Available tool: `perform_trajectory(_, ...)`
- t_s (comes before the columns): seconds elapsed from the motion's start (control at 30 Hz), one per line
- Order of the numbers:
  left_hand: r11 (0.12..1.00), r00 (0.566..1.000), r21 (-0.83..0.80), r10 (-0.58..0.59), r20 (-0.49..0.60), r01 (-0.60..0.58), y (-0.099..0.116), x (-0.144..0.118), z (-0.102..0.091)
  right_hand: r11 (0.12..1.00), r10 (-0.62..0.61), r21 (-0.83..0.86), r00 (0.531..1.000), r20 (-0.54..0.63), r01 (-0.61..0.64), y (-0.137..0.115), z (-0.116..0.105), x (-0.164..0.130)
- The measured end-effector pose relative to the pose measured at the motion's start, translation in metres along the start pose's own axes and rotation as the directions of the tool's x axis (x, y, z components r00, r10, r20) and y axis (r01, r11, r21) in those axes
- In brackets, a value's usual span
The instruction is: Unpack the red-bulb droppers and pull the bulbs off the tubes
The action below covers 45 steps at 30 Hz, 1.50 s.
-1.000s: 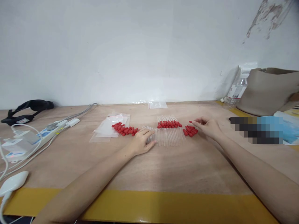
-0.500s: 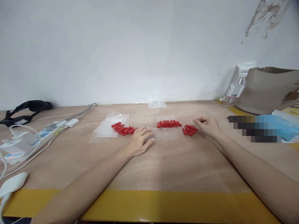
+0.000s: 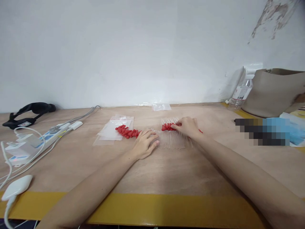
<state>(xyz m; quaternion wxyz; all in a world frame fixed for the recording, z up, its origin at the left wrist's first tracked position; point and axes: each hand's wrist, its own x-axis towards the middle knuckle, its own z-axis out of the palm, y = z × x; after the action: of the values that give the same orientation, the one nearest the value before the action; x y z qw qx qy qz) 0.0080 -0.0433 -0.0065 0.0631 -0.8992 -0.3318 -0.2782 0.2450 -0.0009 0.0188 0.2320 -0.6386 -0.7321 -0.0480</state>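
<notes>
A row of thin clear glass dropper tubes [image 3: 170,142] lies side by side on the pale plywood tabletop [image 3: 166,171], near the middle, their long axes running away from the person toward the white wall [image 3: 119,47]. The tubes are slim, straight and see-through, so the wood grain shows between them. At their far ends sits a row of small red rubber bulb caps [image 3: 168,127], smooth and tapered.

The left hand [image 3: 144,144] rests flat on the left end of the tube row, fingers loosely spread and slightly curled, gripping nothing. The right hand [image 3: 188,127] is over the far right part of the row, fingertips pinched together at the red caps; whether they hold one cannot be told.

A loose heap of the same red caps [image 3: 127,132] lies left of the tubes, beside flat clear plastic zip bags [image 3: 114,130]
</notes>
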Motion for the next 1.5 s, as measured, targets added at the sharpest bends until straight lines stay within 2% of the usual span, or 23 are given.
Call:
perform_trajectory(0.1,1.000,1.000,0.001,0.003,-0.012,-0.003,0.000,0.000,0.001,0.999,0.043,-0.031,0.999,0.020,-0.043,-0.006,0.005,0.001)
perform_trajectory(0.27,1.000,1.000,0.020,0.001,-0.025,0.000,0.001,0.001,-0.001,0.991,0.114,-0.066,0.993,-0.038,-0.116,-0.010,0.003,0.005)
perform_trajectory(0.33,0.999,0.999,0.035,-0.007,-0.039,0.009,0.001,0.001,-0.001,0.983,0.180,-0.009,0.982,-0.064,-0.181,-0.009,-0.002,0.005)
perform_trajectory(0.4,0.997,0.997,0.064,-0.026,-0.078,0.031,0.001,0.001,-0.001,0.975,0.193,0.126,0.978,-0.084,-0.181,-0.008,-0.009,0.001)
perform_trajectory(0.47,0.993,0.989,0.106,-0.035,-0.146,0.051,0.001,0.002,0.000,0.956,0.097,0.285,0.989,-0.109,-0.062,-0.005,-0.014,-0.010)
perform_trajectory(0.53,0.987,0.976,0.154,-0.015,-0.217,0.050,0.001,0.004,0.001,0.910,-0.068,0.395,0.986,-0.154,0.124,-0.004,-0.016,-0.026)
perform_trajectory(0.6,0.979,0.967,0.202,0.037,-0.250,0.014,0.002,0.006,0.001,0.857,-0.212,0.434,0.957,-0.196,0.279,-0.003,-0.014,-0.044)
perform_trajectory(0.67,0.969,0.965,0.242,0.102,-0.242,-0.041,0.004,0.007,0.001,0.821,-0.305,0.435,0.928,-0.214,0.370,-0.004,-0.010,-0.059)
perform_trajectory(0.77,0.955,0.958,0.264,0.193,-0.210,-0.134,0.006,0.006,0.000,0.794,-0.378,0.425,0.901,-0.215,0.434,-0.006,-0.003,-0.071)
perform_trajectory(0.87,0.940,0.944,0.275,0.261,-0.203,-0.202,0.008,0.004,0.000,0.801,-0.394,0.395,0.893,-0.217,0.450,-0.010,-0.002,-0.074)
perform_trajectory(0.97,0.923,0.930,0.297,0.309,-0.200,-0.243,0.012,0.003,0.000,0.836,-0.410,0.294,0.884,-0.225,0.463,-0.017,-0.003,-0.076)
perform_trajectory(1.07,0.908,0.918,0.307,0.352,-0.184,-0.286,0.016,0.003,-0.001,0.841,-0.472,0.158,0.844,-0.255,0.517,-0.026,-0.002,-0.079)
perform_trajectory(1.23,0.906,0.930,0.297,0.348,-0.118,-0.301,0.019,0.002,0.001,0.816,-0.560,-0.034,0.776,-0.289,0.577,-0.030,0.005,-0.081)
perform_trajectory(1.5,0.934,0.946,0.233,0.303,-0.119,-0.270,0.015,-0.001,0.001,0.800,-0.586,-0.125,0.719,-0.374,0.587,-0.025,0.000,-0.083)
